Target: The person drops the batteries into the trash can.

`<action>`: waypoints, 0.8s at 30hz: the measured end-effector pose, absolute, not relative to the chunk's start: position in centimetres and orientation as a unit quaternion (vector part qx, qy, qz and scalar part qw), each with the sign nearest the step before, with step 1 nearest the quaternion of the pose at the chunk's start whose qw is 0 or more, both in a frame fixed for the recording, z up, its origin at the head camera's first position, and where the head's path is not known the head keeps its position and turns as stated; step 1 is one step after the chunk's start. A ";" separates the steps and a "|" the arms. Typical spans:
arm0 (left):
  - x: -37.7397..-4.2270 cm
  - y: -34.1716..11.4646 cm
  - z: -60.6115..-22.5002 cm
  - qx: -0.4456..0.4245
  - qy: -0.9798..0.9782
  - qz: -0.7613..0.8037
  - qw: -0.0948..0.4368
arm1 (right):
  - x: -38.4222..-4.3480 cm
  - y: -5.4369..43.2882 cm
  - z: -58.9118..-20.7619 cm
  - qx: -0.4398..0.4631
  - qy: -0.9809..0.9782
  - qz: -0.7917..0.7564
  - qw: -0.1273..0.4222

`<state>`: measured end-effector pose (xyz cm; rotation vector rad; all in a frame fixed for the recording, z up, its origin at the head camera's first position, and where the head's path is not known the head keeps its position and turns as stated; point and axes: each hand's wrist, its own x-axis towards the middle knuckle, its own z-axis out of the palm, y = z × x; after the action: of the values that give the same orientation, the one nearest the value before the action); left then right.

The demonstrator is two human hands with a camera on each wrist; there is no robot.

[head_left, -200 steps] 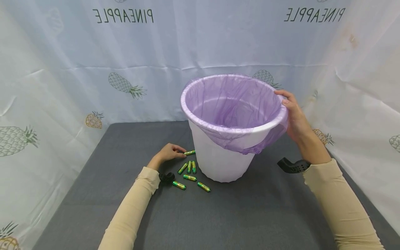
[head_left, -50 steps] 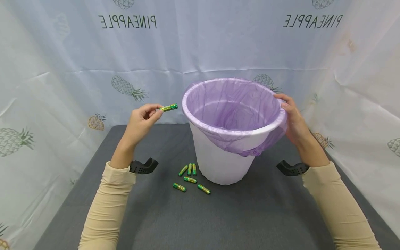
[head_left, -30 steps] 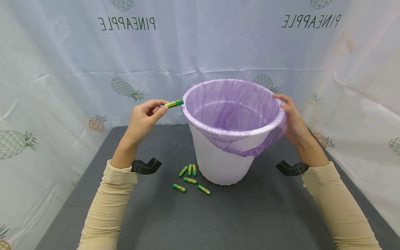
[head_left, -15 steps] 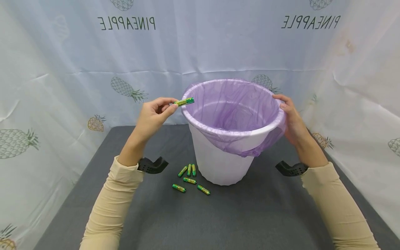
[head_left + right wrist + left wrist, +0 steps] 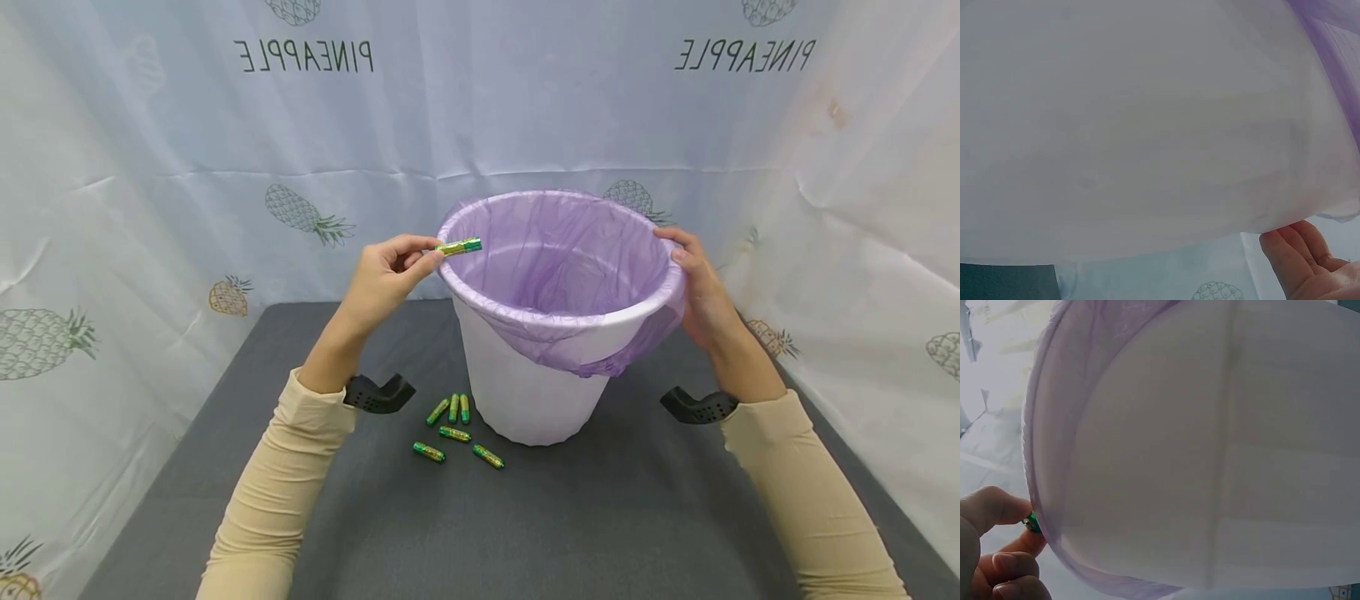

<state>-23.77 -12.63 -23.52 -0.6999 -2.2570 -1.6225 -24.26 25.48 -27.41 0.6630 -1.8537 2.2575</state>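
Observation:
My left hand (image 5: 390, 275) pinches a green and gold battery (image 5: 459, 247) between thumb and fingers at the left rim of a white trash bin (image 5: 532, 392). The battery's far end reaches over the bin's opening. In the left wrist view only a small green end of the battery (image 5: 1032, 522) shows, beside the rim. A thin purple bag (image 5: 555, 250) lines the bin and folds over its rim. My right hand (image 5: 701, 279) grips the rim on the right; in the right wrist view its fingers (image 5: 1294, 256) lie against the bin's outer wall.
Several more batteries (image 5: 454, 434) lie on the dark grey table (image 5: 585, 517), left of and in front of the bin's base. A white curtain (image 5: 390, 108) with pineapple prints hangs behind and at both sides. Each wrist wears a black camera mount (image 5: 378, 393).
Earlier my left hand was on the table at this battery beside the bin. It has since lifted the battery and carried it right, over the rim. The right hand has kept its grip.

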 end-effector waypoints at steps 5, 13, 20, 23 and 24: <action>-23.8 -12.5 -23.6 -0.236 -0.782 -0.562 0.132 | -24.2 25.5 -27.5 0.227 -0.616 0.751 0.070; -23.9 -12.2 -23.6 -0.245 -0.779 -0.563 0.128 | -24.1 25.3 -27.3 0.192 -0.626 0.752 0.080; -23.8 -12.3 -23.9 -0.259 -0.764 -0.579 0.123 | -24.0 25.2 -27.2 0.190 -0.620 0.758 0.074; -23.6 -12.5 -24.0 -0.263 -0.756 -0.586 0.124 | -24.1 25.2 -27.3 0.188 -0.621 0.758 0.075; -23.5 -12.6 -24.0 -0.263 -0.755 -0.588 0.126 | -24.2 25.3 -27.3 0.186 -0.621 0.757 0.076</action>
<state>-23.49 -12.57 -24.03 -0.7666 -2.1973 -1.7111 -24.17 25.26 -27.33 0.5576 -1.8624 2.2708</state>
